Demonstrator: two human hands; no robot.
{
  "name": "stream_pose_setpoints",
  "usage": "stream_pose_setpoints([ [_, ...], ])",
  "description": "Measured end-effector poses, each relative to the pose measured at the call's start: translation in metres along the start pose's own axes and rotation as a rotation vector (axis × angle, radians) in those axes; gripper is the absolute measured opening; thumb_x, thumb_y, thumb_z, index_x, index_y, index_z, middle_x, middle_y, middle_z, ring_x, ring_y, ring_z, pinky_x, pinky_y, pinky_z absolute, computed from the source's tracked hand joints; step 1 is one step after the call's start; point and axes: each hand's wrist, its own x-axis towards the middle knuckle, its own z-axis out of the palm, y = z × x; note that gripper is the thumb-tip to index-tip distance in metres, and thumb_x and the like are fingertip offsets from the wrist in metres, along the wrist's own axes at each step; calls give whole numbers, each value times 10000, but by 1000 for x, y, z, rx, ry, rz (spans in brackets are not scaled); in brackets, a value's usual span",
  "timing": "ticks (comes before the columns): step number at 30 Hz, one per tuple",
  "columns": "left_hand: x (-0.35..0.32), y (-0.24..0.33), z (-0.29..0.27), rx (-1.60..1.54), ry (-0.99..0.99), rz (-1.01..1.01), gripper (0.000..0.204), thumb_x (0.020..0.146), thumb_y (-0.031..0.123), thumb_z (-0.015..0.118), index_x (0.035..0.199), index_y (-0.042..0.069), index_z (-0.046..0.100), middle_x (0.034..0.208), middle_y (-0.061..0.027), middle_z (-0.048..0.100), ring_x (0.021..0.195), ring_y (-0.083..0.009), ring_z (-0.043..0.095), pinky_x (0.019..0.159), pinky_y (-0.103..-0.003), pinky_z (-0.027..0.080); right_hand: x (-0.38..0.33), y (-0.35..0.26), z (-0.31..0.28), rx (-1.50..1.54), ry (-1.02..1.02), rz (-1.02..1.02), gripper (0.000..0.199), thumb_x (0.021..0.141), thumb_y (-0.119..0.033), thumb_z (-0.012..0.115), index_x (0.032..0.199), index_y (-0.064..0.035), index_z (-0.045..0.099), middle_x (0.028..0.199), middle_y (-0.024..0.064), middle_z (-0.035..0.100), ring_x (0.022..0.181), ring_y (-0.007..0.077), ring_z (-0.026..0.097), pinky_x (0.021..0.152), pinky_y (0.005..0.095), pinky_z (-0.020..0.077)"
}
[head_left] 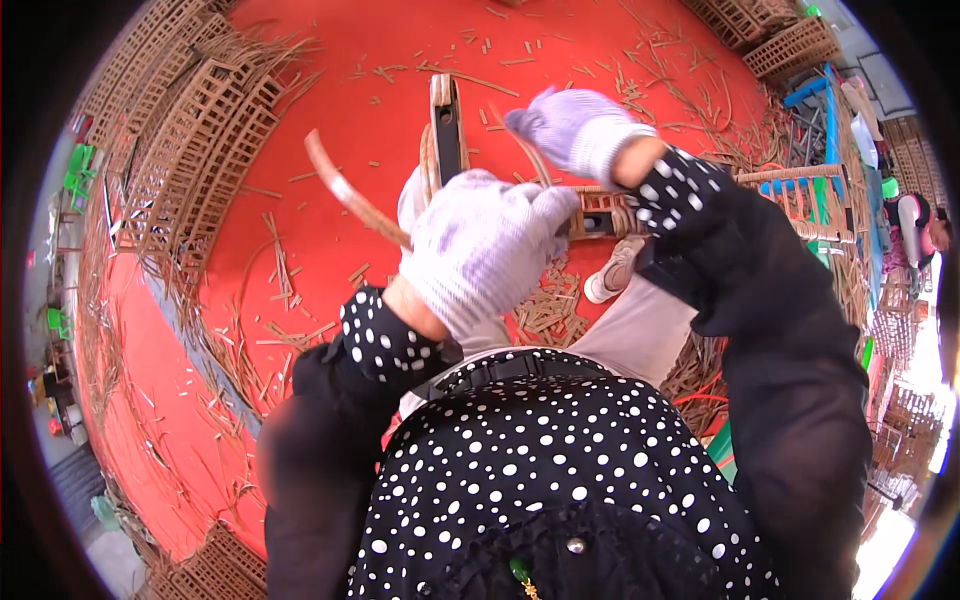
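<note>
The left hand [485, 245], in a pale striped glove, is closed over a dark frame [448, 120] partly wrapped in brown cane. A curved strip [350, 200] sticks out beyond its wrist side, toward the upper left. The right hand [575, 130], gloved too, is bunched above the frame at a thin strip [530, 155] running down toward the left hand. Short offcuts [550, 312] litter the red floor [380, 40] near a pale shoe [612, 272]. Brown lattice baskets [210, 140] stand at the upper left; another person [908, 230] is at the right edge.
</note>
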Motion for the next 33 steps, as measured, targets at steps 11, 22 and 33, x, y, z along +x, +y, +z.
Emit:
stream_pose_setpoints([
  [11, 44, -41, -31, -166, -382, 9, 322, 604, 178, 647, 899, 53, 621, 713, -147, 610, 695, -297, 600, 636, -395, 460, -80, -3, 10, 738, 494, -226, 360, 700, -106, 737, 1013, -19, 582, 845, 108, 657, 780, 180, 642, 697, 291, 514],
  [22, -5, -21, -49, 41, 361, -40, 105, 758, 198, 599, 803, 104, 613, 801, -61, 613, 666, -222, 607, 572, -342, 486, -59, 5, -7, 690, 285, -137, 238, 698, -62, 735, 909, 3, 646, 837, 69, 653, 736, 108, 595, 671, 241, 485],
  [33, -11, -2, 75, -287, 197, -524, 189, 754, 236, 624, 853, 78, 596, 862, -141, 576, 658, -317, 596, 597, -409, 488, -49, 14, -14, 869, 131, -174, 252, 722, -47, 711, 948, 12, 616, 852, 73, 645, 729, 111, 597, 627, 242, 498],
])
